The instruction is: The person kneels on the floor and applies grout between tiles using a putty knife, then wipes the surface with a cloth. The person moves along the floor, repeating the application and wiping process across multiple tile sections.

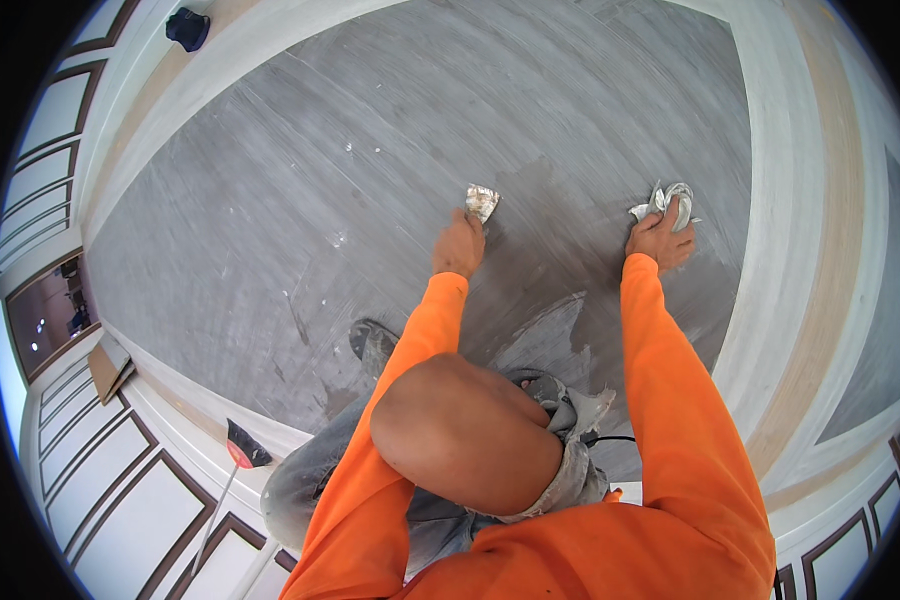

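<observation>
My left hand (459,245) is closed round a putty knife (482,203), its wide blade smeared with whitish residue and close to the grey floor (300,130). The handle is mostly hidden in my grip. Farther right, my right hand (662,238) presses a crumpled whitish rag (678,197) on the floor, fingers bent over it. Between and below my hands spreads a dark damp-looking patch (530,270) with streaks. Small white specks and smears dot the floor to the left. Both my arms are in orange sleeves.
My bent knee (460,430) and a shoe (370,338) are close below my hands. A long-handled broom (245,447) leans at the lower left near the panelled wall (140,500). Flat boards (108,365) stand by a doorway. A dark blue item (187,30) lies at the far left.
</observation>
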The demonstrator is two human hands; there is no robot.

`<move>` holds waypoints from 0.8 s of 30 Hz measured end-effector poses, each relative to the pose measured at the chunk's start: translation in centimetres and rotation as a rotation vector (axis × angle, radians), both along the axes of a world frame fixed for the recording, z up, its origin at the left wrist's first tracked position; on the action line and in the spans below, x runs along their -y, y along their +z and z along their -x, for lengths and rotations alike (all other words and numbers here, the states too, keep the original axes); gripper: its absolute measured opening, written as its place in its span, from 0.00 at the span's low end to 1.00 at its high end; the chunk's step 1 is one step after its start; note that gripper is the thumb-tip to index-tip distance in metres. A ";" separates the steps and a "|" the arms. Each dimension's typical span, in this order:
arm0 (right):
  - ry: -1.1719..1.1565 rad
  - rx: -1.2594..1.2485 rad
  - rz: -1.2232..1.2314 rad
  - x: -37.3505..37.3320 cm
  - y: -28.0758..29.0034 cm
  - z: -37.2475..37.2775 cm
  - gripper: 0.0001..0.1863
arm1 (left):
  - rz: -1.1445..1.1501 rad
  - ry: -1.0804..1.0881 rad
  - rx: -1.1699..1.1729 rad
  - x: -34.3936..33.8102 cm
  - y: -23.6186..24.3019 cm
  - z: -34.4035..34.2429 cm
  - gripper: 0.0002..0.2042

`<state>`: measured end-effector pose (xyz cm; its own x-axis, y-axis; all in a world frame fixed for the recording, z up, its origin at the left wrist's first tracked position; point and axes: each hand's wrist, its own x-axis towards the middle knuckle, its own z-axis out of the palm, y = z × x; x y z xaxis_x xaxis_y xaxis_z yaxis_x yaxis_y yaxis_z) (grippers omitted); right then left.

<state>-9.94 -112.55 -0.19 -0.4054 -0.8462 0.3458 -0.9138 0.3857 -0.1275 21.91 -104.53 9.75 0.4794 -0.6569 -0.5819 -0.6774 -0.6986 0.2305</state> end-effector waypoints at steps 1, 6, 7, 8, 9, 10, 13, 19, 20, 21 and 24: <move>-0.004 0.011 0.003 0.0 -0.1 0.0 0.26 | 0.022 0.015 0.002 0.0 0.0 0.2 0.18; 0.000 0.002 0.014 0.1 0.0 0.0 0.26 | 0.088 -0.062 0.097 -1.8 0.4 2.2 0.17; 0.005 0.001 0.015 0.1 0.0 0.1 0.26 | 0.078 -0.040 0.087 -1.8 0.5 2.1 0.17; 0.010 0.000 0.016 0.1 0.0 0.1 0.27 | 0.067 -0.017 0.078 -1.7 0.5 1.9 0.17; 0.004 -0.002 -0.002 0.0 -0.1 0.2 0.27 | 0.055 0.005 0.064 -1.5 0.8 1.9 0.17; -0.002 -0.005 -0.020 0.0 -0.3 0.3 0.27 | 0.054 -0.024 0.062 -1.4 1.1 1.9 0.16; -0.008 0.009 -0.020 0.0 -0.4 0.5 0.26 | 0.035 -0.110 0.084 -1.2 1.6 1.5 0.16; -0.013 0.003 -0.027 0.0 0.0 0.0 0.26 | 0.011 -0.180 0.144 -1.6 1.1 1.1 0.16; -0.021 -0.003 -0.043 -0.1 0.0 0.1 0.26 | -0.004 -0.232 0.143 -1.7 1.2 1.3 0.16; -0.013 0.002 -0.034 0.0 0.0 0.1 0.26 | -0.015 -0.282 0.148 -1.7 1.3 1.2 0.15; -0.005 0.016 -0.029 0.0 0.0 0.1 0.26 | 0.074 -0.161 0.164 -1.5 0.6 0.3 0.16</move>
<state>-10.05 -112.53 -0.15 -0.4149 -0.8539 0.3143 -0.9098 0.3940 -0.1307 21.62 -103.03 10.39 0.4491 -0.7705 -0.4523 -0.8113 -0.5637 0.1549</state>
